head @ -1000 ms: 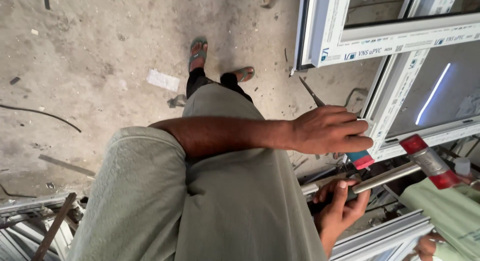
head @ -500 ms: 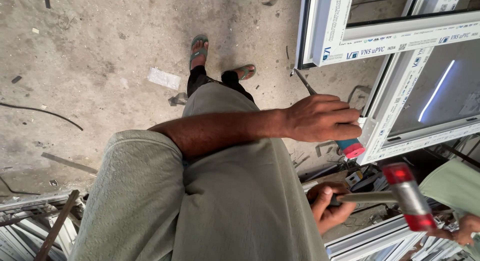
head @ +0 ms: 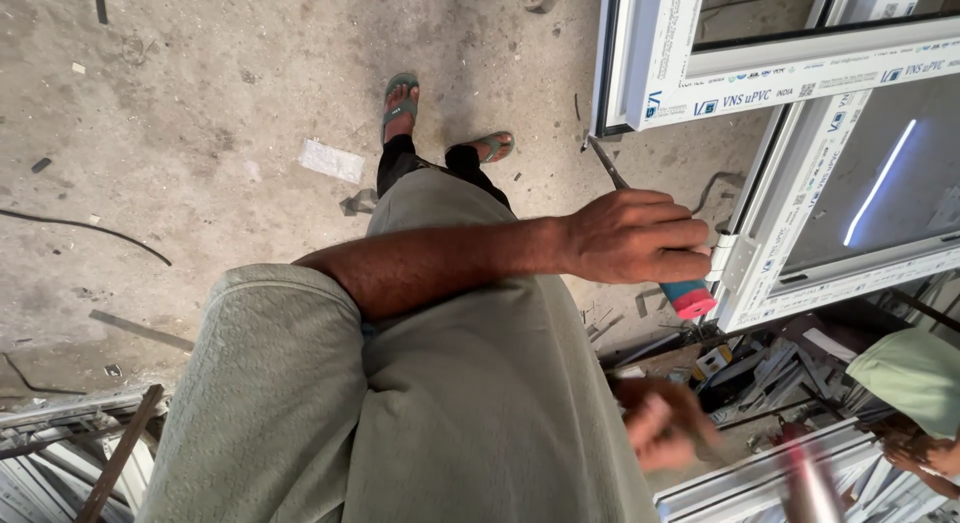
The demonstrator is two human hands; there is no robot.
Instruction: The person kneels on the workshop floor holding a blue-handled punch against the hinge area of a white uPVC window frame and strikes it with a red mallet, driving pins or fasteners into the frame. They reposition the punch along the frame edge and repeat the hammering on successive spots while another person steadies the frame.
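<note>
My left hand (head: 635,238) reaches across my body and is closed around a chisel-like tool with a blue and red handle (head: 692,299). Its thin metal blade (head: 605,163) sticks out above my knuckles. The hand rests by a white fitting on the edge of a white window frame (head: 760,273) that lies on the floor. Lower down, my right hand (head: 665,423) is blurred by motion and grips the metal shaft of a hammer (head: 810,483). The hammer's head is out of view at the bottom edge.
A second white window frame (head: 650,83) lies at the top right. Another person's green sleeve (head: 915,368) and hand (head: 920,448) show at the right edge. Cut white profiles (head: 60,463) lie at the bottom left, scraps (head: 760,368) under the frame. My sandalled feet (head: 400,103) stand on concrete.
My right hand has swung the hammer downward and to the right, from level with the frame to the bottom edge. My left hand still holds the tool against the frame.
</note>
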